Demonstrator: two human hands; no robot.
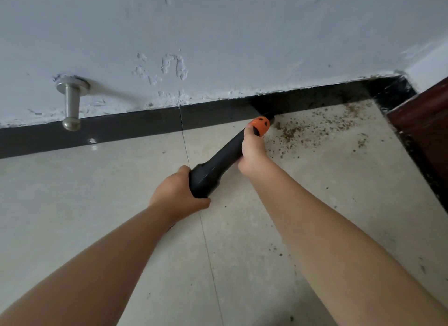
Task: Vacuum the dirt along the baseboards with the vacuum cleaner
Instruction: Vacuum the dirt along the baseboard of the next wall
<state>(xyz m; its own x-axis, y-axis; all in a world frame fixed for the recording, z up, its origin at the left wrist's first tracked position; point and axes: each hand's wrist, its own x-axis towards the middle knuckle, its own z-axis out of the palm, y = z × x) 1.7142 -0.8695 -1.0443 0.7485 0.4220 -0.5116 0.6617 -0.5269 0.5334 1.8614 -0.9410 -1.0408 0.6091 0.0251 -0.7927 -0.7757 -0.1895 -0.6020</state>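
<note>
A black handheld vacuum cleaner (218,164) with an orange collar (261,126) points up and right, its tip at the foot of the dark baseboard (135,129). My left hand (178,192) grips its thick rear end. Further forward, my right hand (252,153) grips the narrower barrel just behind the orange collar. Brown dirt crumbs (312,129) lie scattered on the beige floor tiles to the right of the nozzle, thickest along the baseboard toward the corner.
A metal door stopper (71,105) juts from the white wall at left, above the baseboard. A dark red-brown wooden door or frame (421,131) closes the corner at right. More specks (281,254) dot the tiles under my right forearm.
</note>
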